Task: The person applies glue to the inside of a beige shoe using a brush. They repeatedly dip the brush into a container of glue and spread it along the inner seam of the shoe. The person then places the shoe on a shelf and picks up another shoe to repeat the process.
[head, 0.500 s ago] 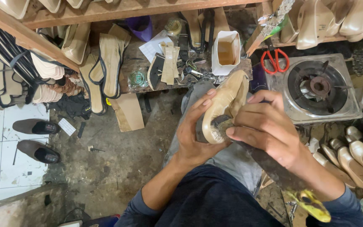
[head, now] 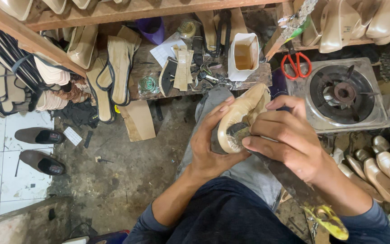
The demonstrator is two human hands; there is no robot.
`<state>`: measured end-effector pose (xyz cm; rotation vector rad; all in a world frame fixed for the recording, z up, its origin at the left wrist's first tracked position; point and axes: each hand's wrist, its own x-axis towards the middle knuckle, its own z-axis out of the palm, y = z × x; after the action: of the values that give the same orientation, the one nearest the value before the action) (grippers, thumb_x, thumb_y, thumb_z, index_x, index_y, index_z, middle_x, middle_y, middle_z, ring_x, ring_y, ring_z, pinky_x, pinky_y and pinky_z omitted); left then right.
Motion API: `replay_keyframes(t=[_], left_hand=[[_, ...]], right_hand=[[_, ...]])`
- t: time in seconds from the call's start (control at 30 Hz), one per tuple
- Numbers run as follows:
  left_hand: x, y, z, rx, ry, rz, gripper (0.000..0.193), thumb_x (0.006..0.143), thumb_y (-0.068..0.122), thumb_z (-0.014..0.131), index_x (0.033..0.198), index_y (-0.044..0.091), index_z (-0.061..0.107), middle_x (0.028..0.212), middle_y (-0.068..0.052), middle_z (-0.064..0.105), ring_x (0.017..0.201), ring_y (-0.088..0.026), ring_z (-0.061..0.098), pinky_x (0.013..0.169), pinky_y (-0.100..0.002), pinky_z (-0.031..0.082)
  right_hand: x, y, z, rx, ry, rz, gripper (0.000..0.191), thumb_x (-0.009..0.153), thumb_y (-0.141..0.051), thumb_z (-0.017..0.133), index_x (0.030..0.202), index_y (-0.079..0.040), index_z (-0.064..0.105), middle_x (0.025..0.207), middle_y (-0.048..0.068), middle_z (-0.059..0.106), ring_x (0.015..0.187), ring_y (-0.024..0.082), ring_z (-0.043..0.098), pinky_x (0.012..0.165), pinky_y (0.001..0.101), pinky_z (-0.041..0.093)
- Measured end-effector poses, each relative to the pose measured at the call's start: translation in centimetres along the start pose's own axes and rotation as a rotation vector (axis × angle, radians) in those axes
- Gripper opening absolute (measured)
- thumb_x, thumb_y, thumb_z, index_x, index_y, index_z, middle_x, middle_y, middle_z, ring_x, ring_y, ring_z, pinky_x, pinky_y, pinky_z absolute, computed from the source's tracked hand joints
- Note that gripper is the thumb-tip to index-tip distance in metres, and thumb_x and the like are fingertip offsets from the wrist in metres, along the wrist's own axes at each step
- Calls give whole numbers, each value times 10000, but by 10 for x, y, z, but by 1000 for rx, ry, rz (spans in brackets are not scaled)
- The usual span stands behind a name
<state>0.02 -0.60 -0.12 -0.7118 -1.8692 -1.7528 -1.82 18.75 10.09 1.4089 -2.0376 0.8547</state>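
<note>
Cradling a beige shoe point(head: 242, 115) over the lap, the left hand point(head: 213, 147) wrapped its fingers round the shoe's left side, thumb under the rounded end. The right hand point(head: 290, 140) curled closed over the shoe's right side, fingertips pressing a dark patch at the near end. The upper looked smooth and slightly glossy, gathered in wrinkles along its top. Near right, a yellow-smeared tool point(head: 328, 221) lay by the right forearm, and a row of pale glossy shoes point(head: 384, 167) sat at the right edge. Beyond the hands, a square steel stove point(head: 339, 95) with a round black burner stood right, red-handled scissors point(head: 296, 63) hanging just left of it. Farther off, a rough wooden bench point(head: 145, 72) held flat insoles point(head: 118, 68) and a white tub point(head: 243, 56) of amber liquid. Far left, two brown shoes point(head: 39, 149) rested on white tile.
</note>
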Motion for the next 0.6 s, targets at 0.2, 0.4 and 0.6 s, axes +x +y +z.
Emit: replay_keyframes(t=[0.2,0.4,0.6], left_hand=[[-1,-1,0,-6,-8,-19,942,743,105,980,1509,63,435,1526,-225,517,1424,-322,570,1206,-393,495],[-1,-4,-2,-113,-13,-95,928,752,91,964,1515,44,437,1551,-238,496,1450,-322,544,1230,-401,474],[2,-12,-14,-22,13,-163,942,697,82,960,1492,23,459,1555,-230,534,1465,-328,552,1262,-426,447]], right_hand=[[0,3,1,-37,10,-17,289,833,-148,734,1094,-28,697,1065,96,673,1021,271,676,992,504,456],[5,7,4,-36,14,-41,250,877,-154,702,1089,-22,698,1061,102,669,1016,271,671,995,504,457],[-7,39,8,89,-57,155,205,912,-167,677,1089,-67,701,1031,48,718,987,199,686,992,453,485]])
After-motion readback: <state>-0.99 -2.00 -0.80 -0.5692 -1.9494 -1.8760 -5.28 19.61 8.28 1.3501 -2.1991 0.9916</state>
